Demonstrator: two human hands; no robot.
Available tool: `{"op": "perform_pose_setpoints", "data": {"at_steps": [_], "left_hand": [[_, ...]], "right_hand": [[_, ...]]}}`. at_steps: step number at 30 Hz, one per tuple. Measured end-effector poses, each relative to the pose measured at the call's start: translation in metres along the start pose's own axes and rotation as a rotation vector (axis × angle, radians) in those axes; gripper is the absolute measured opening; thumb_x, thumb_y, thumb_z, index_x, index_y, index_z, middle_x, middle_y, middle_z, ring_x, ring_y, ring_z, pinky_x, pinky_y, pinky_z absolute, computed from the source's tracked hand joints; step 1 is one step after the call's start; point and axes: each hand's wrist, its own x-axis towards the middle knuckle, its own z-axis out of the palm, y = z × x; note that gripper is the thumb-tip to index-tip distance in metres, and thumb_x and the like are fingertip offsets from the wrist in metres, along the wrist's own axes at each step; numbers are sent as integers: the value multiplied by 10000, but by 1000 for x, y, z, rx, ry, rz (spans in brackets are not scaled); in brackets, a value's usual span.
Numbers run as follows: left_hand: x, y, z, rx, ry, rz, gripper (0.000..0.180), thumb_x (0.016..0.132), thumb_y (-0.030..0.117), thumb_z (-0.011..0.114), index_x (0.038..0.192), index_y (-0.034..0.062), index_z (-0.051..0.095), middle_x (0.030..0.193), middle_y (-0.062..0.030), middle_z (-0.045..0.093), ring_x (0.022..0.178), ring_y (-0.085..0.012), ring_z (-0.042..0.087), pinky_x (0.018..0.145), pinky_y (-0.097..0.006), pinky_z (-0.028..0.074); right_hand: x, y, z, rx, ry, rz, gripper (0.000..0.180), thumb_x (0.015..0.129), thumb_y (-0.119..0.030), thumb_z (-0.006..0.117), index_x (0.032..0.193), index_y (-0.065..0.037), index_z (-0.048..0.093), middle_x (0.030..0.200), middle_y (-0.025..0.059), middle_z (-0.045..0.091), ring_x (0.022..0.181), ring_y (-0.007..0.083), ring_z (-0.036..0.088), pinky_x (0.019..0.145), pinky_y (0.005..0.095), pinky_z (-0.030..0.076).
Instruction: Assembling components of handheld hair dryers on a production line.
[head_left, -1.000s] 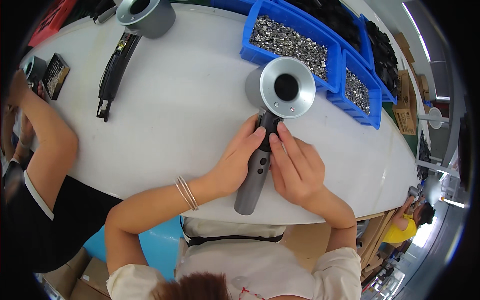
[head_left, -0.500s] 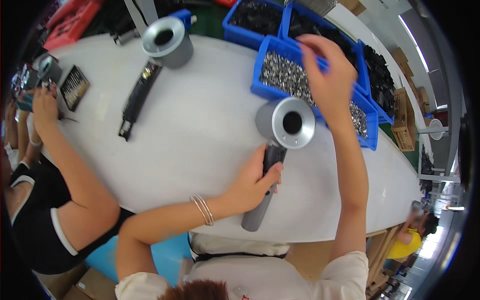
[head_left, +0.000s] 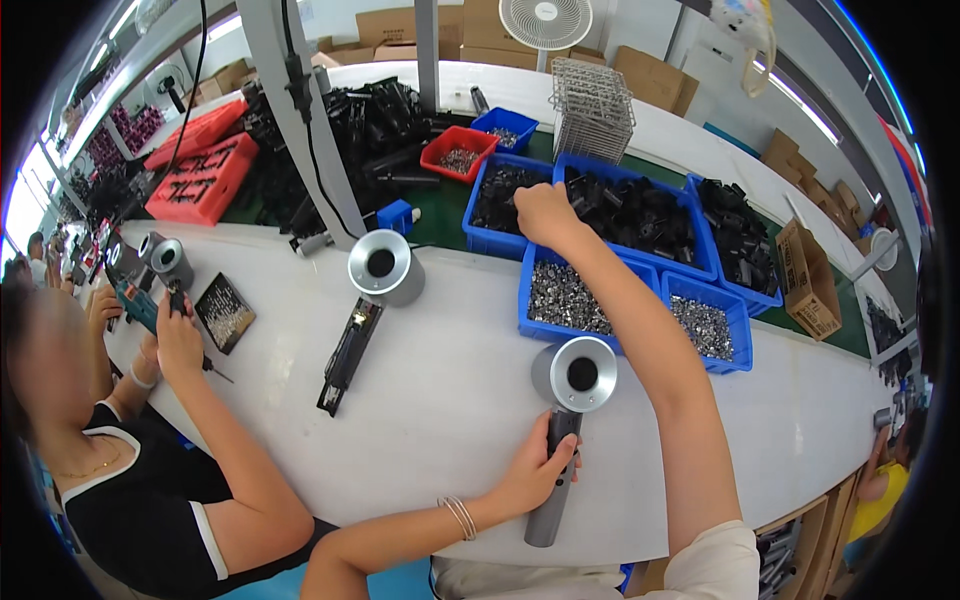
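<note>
grey hair dryer (head_left: 565, 420) in left hand (head_left: 535, 470), right hand (head_left: 545, 212) over blue bin (head_left: 600, 215)

White curved desk (head_left: 450, 400) loaded with: grey hair-dryer body with round silver head (head_left: 566, 420), second dismantled silver-headed unit (head_left: 370, 300), blue plastic bins of small metal parts (head_left: 575, 300), small black tray (head_left: 224, 312).

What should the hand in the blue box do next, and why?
Probably close on one black part and lift it. The right hand is already in the blue bin, while the left hand steadies the grey hair dryer on the table.
</note>
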Motion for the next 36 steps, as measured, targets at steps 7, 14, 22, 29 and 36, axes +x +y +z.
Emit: {"op": "perform_pose_setpoints", "data": {"at_steps": [7, 14, 22, 29, 36], "left_hand": [[2, 7, -2, 13, 16, -14, 354, 998, 175, 451, 1268, -13, 321, 1017, -84, 507, 805, -127, 546, 687, -296, 509], [5, -2, -2, 14, 10, -18, 342, 1002, 198, 448, 1252, -4, 333, 1014, -87, 509, 784, -137, 558, 685, -304, 508], [-1, 9, -4, 15, 13, -32, 281, 1006, 163, 411, 1233, 15, 338, 1032, -89, 509, 789, -158, 570, 693, -319, 516], [-2, 2, -7, 67, 14, -42, 282, 1009, 177, 401, 1250, 40, 350, 1051, -96, 528, 801, -162, 587, 700, -326, 532], [1, -10, 5, 87, 113, -11, 296, 995, 176, 437, 1250, 42, 374, 1104, -84, 531, 903, -134, 558, 779, -286, 489]], "right_hand": [[2, -2, -13, 159, 53, 1, 161, 723, -85, 619, 872, -23, 622, 838, 186, 668, 866, 357, 637, 794, 462, 474], [-29, 2, -29, 326, 279, -92, 146, 795, -23, 572, 901, -4, 671, 873, 186, 670, 855, 342, 649, 793, 427, 506], [-218, -22, -143, 1108, 320, 122, 120, 940, -77, 516, 969, -13, 613, 892, 93, 665, 816, 182, 635, 744, 316, 505], [-296, -32, -125, 917, 161, -91, 189, 790, -42, 694, 967, -101, 727, 775, 57, 581, 715, 216, 526, 620, 321, 431], [-313, -41, -90, 814, 122, -212, 211, 786, -93, 663, 990, -46, 690, 785, 48, 632, 701, 216, 577, 642, 329, 467]]}}
